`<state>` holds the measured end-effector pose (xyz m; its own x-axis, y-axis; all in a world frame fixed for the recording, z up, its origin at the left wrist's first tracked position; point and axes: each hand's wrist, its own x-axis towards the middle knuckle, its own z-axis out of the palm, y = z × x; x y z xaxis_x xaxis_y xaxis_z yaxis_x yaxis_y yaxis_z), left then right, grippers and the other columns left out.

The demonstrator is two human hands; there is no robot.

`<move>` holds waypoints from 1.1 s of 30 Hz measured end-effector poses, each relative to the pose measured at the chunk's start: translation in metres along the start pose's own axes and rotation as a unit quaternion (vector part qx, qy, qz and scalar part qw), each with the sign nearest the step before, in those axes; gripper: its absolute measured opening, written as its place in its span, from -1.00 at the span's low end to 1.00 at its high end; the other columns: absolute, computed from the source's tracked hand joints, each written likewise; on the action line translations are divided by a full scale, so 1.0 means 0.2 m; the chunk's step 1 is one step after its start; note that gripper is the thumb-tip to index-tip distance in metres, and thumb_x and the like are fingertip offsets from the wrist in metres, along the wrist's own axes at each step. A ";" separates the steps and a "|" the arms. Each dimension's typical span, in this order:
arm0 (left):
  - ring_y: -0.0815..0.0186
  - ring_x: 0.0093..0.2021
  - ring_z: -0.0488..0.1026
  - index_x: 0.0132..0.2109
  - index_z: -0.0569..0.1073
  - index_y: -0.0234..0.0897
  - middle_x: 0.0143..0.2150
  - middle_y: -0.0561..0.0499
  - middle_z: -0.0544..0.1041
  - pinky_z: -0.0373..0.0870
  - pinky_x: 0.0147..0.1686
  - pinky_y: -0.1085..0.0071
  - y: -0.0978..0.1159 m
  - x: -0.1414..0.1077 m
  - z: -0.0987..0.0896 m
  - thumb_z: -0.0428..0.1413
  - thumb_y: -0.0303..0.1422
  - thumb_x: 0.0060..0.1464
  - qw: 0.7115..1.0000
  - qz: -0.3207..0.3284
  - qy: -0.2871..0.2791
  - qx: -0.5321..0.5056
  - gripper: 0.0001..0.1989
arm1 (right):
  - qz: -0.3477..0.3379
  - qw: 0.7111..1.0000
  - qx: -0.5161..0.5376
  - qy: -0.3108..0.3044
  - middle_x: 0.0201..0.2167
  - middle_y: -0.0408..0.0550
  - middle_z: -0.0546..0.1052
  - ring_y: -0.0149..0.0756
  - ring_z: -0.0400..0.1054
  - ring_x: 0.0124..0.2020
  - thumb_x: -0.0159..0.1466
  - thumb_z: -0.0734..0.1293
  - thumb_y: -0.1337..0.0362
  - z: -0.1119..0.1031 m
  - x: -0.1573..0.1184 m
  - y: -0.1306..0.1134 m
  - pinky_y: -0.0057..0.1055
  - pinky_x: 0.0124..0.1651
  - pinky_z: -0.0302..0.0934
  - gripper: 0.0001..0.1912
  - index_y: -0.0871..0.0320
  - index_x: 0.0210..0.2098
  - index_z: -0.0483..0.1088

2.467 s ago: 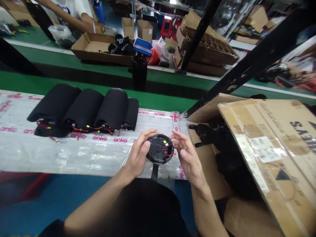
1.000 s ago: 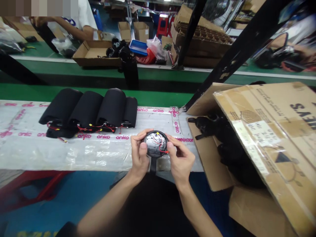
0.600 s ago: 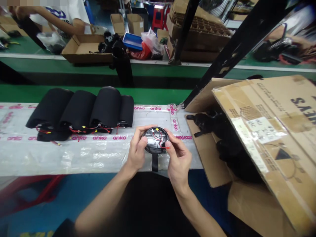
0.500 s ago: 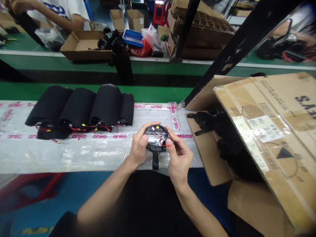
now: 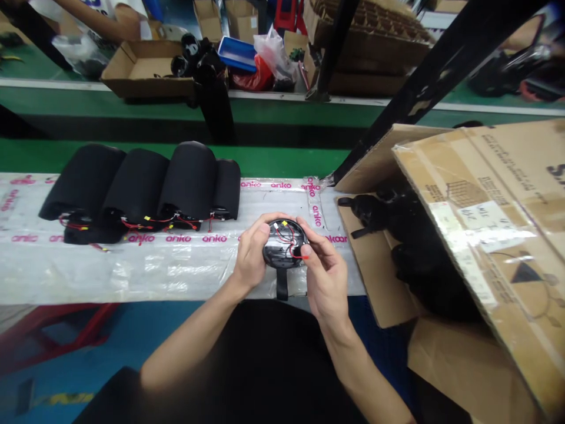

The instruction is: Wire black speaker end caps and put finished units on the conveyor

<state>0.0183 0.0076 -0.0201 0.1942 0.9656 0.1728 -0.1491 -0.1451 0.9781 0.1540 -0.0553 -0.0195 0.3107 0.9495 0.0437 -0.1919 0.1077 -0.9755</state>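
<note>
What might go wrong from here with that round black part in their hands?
The thin red wires on the round black disc run close to the fingers of the right hand, so a tug might loosen one. The disc is also held near the front edge of the plastic sheet, so a slip might send it over the edge.

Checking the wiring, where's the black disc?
In the head view, the black disc is between the left hand and right hand, over the plastic sheet, right of the black rolls.
</note>
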 end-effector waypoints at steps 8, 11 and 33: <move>0.08 0.13 0.59 0.15 0.60 -0.31 0.14 -0.15 0.67 0.46 0.12 0.27 -0.01 0.01 -0.03 -0.11 -0.16 0.51 0.999 0.002 -0.039 0.024 -0.52 | -0.031 0.972 -0.110 -0.207 0.53 -0.04 0.31 0.04 0.16 0.56 0.28 0.60 0.16 -0.21 0.07 0.01 0.19 0.61 -0.01 -0.18 -0.09 0.47 0.31; 0.11 0.13 0.58 0.13 0.59 -0.33 0.14 -0.15 0.67 0.44 0.11 0.29 -0.01 0.00 -0.03 -0.12 -0.15 0.51 0.999 0.008 -0.031 0.043 -0.52 | -0.062 0.966 -0.137 -0.209 0.55 -0.07 0.28 0.01 0.09 0.59 0.23 0.64 0.19 -0.24 0.11 0.04 0.09 0.64 -0.07 -0.10 -0.13 0.48 0.30; 0.07 0.48 0.34 0.48 0.33 -0.18 0.49 -0.15 0.39 0.26 0.48 0.08 0.21 0.04 -0.21 -0.13 -0.05 0.54 0.952 0.041 -0.143 0.269 -0.44 | 0.074 0.947 -0.147 -0.274 0.33 0.18 0.54 0.19 0.48 0.32 -0.05 0.74 0.21 -0.23 0.23 0.21 0.13 0.38 0.36 0.08 0.03 0.41 0.33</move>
<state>-0.0277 0.0174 0.0178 0.4706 0.8590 0.2014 0.3269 -0.3818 0.8645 0.2028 -0.0200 -0.0688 -0.2448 0.9669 -0.0722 0.0979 -0.0494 -0.9940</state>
